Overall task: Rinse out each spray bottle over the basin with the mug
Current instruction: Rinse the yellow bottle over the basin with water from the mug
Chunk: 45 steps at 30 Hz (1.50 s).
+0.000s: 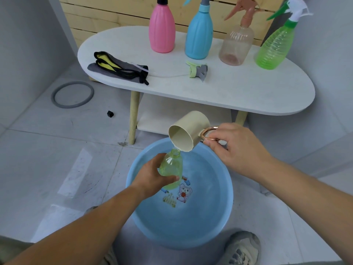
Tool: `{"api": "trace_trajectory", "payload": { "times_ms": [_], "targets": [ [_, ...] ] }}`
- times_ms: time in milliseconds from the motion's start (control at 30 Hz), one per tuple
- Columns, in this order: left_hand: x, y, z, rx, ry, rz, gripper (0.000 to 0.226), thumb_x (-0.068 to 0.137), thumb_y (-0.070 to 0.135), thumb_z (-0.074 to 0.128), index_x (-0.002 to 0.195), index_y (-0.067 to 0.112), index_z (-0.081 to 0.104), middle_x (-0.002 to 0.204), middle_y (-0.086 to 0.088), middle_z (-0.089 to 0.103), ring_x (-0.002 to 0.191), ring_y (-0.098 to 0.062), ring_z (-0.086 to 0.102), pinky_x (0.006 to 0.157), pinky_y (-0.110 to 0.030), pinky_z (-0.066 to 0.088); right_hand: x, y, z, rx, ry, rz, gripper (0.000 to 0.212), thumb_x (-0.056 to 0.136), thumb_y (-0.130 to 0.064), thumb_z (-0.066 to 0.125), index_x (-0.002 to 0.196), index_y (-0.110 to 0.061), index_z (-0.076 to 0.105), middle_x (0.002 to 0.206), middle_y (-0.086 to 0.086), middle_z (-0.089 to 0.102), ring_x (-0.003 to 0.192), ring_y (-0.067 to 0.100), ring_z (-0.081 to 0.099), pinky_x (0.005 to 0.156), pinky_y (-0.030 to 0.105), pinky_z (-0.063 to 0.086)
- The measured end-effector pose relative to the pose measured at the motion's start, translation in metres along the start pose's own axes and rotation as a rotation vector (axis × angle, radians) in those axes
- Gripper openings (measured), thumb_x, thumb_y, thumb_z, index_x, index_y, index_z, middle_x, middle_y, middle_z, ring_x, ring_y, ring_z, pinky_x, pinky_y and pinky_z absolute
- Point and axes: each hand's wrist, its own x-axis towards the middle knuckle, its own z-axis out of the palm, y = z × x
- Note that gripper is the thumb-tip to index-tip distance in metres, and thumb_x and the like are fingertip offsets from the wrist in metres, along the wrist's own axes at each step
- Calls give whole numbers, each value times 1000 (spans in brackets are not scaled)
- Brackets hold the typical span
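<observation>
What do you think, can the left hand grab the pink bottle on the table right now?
Probably not yet. The left hand is busy gripping the pale green bottle over the basin. The pink bottle stands far back on the table; the way looks open, so a freed hand might reach.

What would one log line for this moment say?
step: rinse fill | left hand: grips capless green bottle over basin | right hand: tips mug at its neck
</observation>
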Motion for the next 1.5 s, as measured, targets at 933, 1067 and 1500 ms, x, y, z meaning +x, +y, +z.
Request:
{"api": "trace_trajectory", "payload": {
  "times_ms": [933,1067,1500],
  "targets": [
    [1,0,0,6,13,-27,78,70,42,90,138,34,53,128,15,62,120,-10,58,86,-22,45,2,11,8,-195,143,-333,28,96,-31,56,84,-11,72,81,-1,58,83,26,54,84,27,41],
    [1,0,0,19,18,-30,79,71,43,90,140,34,52,129,14,61,119,-11,57,88,-23,44,2,9,8,-313,146,-430,27,96,-28,57,81,-10,70,82,3,58,85,31,55,82,32,47],
    [1,-4,0,22,24,-16,74,67,45,90,132,35,56,121,16,65,116,-9,61,95,-31,52,2,11,45,193,-30,403,37,97,-40,54,77,-12,66,73,3,67,74,22,62,66,33,47]
  ]
}}
